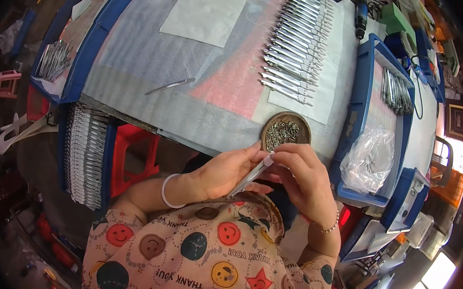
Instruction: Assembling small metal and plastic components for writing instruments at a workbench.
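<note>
Close to my body, just below the table's near edge, my left hand (221,172) grips a slim silver metal tool (251,175), held at a slant. The fingers of my right hand (306,179) are pinched at its upper end; whether a small part sits between them is hidden. Right beyond my fingertips stands a round brown bowl (289,115) with many small metal pins or screws (283,133) in it. Farther off, a long row of similar silver tools (295,45) lies side by side, partly on white paper (323,100).
A loose thin metal tool (169,86) lies mid-table near a white sheet (207,10). Blue trays (101,28) with metal pieces stand left and right (361,95); the right one also holds a clear plastic bag (369,159). A red stool (131,155) is under the table.
</note>
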Demonstrator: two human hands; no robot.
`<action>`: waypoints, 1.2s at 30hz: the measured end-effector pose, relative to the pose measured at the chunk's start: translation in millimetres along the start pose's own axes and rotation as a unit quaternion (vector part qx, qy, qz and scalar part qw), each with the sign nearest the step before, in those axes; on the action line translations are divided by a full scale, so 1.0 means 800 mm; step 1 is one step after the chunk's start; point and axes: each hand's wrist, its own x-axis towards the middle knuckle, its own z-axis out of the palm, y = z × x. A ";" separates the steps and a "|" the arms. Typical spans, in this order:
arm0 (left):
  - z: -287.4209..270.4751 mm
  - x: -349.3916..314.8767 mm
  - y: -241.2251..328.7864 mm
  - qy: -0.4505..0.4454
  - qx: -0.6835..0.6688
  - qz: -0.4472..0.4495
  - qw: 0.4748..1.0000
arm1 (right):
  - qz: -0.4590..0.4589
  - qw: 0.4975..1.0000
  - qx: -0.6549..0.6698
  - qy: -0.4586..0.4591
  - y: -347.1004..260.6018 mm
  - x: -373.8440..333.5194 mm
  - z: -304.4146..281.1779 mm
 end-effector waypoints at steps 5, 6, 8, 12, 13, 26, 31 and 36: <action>-0.013 -0.003 0.003 -0.056 0.002 0.013 0.998 | -0.079 0.986 -0.124 -0.082 -0.001 0.009 0.006; -0.011 -0.005 0.004 -0.057 0.001 0.015 0.998 | -0.080 0.986 -0.124 -0.083 0.000 0.012 0.007; -0.003 -0.008 0.008 -0.023 0.030 0.017 0.999 | -0.121 0.975 -0.152 -0.104 0.001 0.015 0.009; -0.002 -0.010 0.010 -0.039 -0.012 -0.015 0.999 | -0.146 0.963 -0.182 -0.135 0.000 0.019 0.009; -0.003 -0.010 0.009 -0.051 -0.019 -0.020 0.998 | -0.147 0.961 -0.186 -0.141 0.000 0.019 0.009; 0.003 -0.018 0.025 -0.099 -0.015 -0.073 0.992 | -0.143 0.969 -0.139 -0.148 -0.003 0.023 0.005; 0.002 -0.022 0.029 -0.087 -0.004 -0.094 0.992 | -0.131 0.973 -0.115 -0.150 -0.005 0.026 0.003; -0.003 -0.022 0.026 -0.077 -0.015 -0.099 0.992 | -0.108 0.979 -0.071 -0.157 -0.002 0.027 0.004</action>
